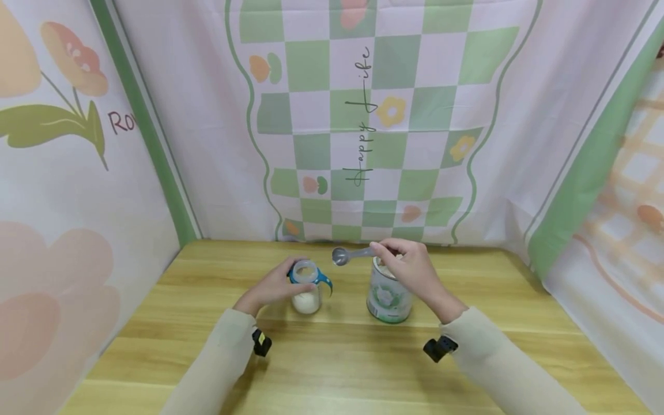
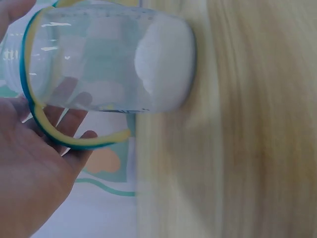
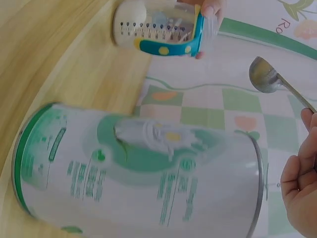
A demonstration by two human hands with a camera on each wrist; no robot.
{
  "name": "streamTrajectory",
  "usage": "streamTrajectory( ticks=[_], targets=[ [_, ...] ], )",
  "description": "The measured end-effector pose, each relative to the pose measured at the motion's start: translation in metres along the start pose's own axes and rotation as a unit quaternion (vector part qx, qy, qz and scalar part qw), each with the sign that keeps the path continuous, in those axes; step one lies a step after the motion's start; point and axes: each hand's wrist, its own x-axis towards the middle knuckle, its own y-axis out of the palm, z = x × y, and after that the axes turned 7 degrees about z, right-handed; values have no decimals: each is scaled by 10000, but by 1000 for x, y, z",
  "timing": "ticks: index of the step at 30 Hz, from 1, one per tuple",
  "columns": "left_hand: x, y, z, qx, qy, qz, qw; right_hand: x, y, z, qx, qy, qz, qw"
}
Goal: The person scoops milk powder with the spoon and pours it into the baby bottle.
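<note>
A clear baby bottle (image 1: 306,301) with a blue and yellow handle ring stands upright on the table, white powder in its bottom. My left hand (image 1: 277,286) grips it round the ring, thumb in front and fingers behind; its mouth is uncovered. Between finger and thumb, my right hand (image 1: 410,266) pinches the handle of a grey measuring spoon (image 1: 340,256). The spoon's bowl (image 3: 264,75) hangs in the air between bottle and can, right of the bottle's mouth, with no heap of powder showing. Below the right hand stands an open milk powder can (image 1: 390,297), its opening partly hidden by that hand.
The wooden table (image 1: 332,369) carries the bottle and the can, a short gap apart. Behind its far edge hangs a green checked curtain (image 1: 394,155). Printed cloth walls (image 1: 150,190) close in the left and right sides.
</note>
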Motion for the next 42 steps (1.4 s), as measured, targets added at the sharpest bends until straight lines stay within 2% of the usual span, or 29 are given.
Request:
streamTrajectory(
  ticks=[5, 10, 14, 23, 29, 35, 42],
  targets=[
    [6, 0, -12, 363, 159, -53, 9992, -4, -10, -8, -182, 80, -146, 9997],
    [14, 0, -24, 571, 684, -80, 9960, -8, -20, -14, -359, 168, -280, 9988],
    [17, 0, -36, 664, 945, -95, 9933, -11, -28, -17, -461, 203, -389, 9980],
    [23, 3, -54, 638, 1037, -41, 9926, -17, -43, -24, -519, 152, -614, 9966],
    [28, 10, -62, 643, 1310, 107, 9892, -22, -51, -28, -615, 210, -725, 9952],
    [34, 23, -74, 563, 1323, 263, 9893, -25, -56, -32, -649, 279, -743, 9947],
    [46, 45, -86, 387, 1323, 506, 9892, -28, -59, -37, -780, 282, -787, 9934]
  ],
)
